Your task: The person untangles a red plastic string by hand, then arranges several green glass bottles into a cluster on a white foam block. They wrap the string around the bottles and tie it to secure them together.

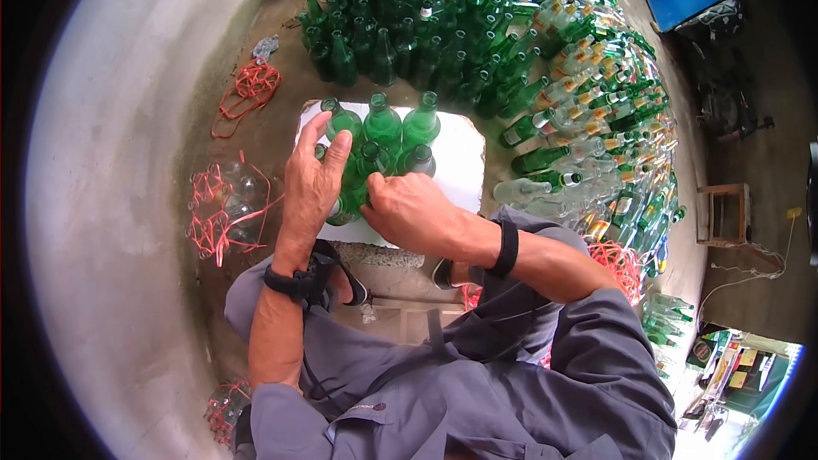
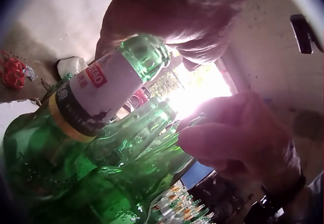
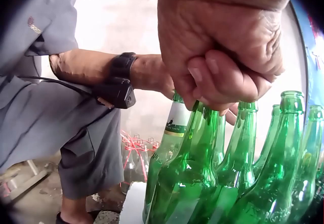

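Several green glass bottles (image 1: 382, 125) stand upright in a close group on a white board (image 1: 460, 158). Over the group's left side is the left hand (image 1: 315, 175), fingers extended and thumb apart, beside the bottle necks. The left wrist view has this hand (image 2: 167, 11) above a labelled bottle (image 2: 106, 87); whether it touches the glass I cannot tell. At the near side, the right hand (image 1: 417, 213) has its fingers curled. Seen from the right wrist, that hand (image 3: 228, 46) grips the top of a green bottle (image 3: 187, 178), hiding its mouth.
Green bottles (image 1: 385, 60) crowd the floor behind the board, with clear and green ones (image 1: 588, 162) curving along the right. Red string (image 1: 256, 85) lies at the left, above tied clear bottles (image 1: 243, 196). A pale wall (image 1: 119, 162) rises at far left; the person's knees flank the board's near side.
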`<state>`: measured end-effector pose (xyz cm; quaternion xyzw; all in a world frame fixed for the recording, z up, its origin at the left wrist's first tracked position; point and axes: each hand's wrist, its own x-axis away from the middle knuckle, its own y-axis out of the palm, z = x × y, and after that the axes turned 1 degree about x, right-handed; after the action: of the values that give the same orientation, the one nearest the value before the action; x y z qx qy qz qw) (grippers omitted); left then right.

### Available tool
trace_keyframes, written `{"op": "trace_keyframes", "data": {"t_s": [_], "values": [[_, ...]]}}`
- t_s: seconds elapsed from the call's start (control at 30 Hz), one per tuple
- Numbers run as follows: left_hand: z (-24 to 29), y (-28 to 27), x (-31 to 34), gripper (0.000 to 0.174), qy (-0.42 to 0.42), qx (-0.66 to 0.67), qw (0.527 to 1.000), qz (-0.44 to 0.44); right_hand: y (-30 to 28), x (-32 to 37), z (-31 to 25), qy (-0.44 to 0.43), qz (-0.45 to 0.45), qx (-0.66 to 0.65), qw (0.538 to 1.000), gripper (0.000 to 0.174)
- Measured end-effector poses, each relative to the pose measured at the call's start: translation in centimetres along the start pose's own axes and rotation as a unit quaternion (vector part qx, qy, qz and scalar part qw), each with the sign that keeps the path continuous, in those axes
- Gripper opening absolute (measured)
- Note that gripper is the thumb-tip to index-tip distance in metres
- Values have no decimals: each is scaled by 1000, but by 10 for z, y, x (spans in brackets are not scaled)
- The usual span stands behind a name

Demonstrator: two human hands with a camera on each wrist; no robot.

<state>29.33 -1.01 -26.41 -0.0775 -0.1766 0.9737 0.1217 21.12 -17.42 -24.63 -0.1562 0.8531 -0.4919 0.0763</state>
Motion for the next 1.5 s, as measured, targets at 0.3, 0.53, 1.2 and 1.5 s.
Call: {"op": "trace_keyframes", "data": {"t_s": [0.3, 0.53, 1.2, 1.5], "values": [[1, 0, 0, 64, -13, 9, 1000, -1, 1, -2, -1, -18, 22, -31, 999, 35], [4, 1, 0, 59, 6, -60, 998, -9, 4, 3, 4, -12, 9, -56, 998, 40], [11, 1, 1, 59, -21, -39, 999, -23, 25, 5, 19, -30, 21, -83, 996, 32], [5, 1, 0, 60, 1, -33, 999, -26, 24, 2, 17, 17, 12, -102, 995, 29]]}}
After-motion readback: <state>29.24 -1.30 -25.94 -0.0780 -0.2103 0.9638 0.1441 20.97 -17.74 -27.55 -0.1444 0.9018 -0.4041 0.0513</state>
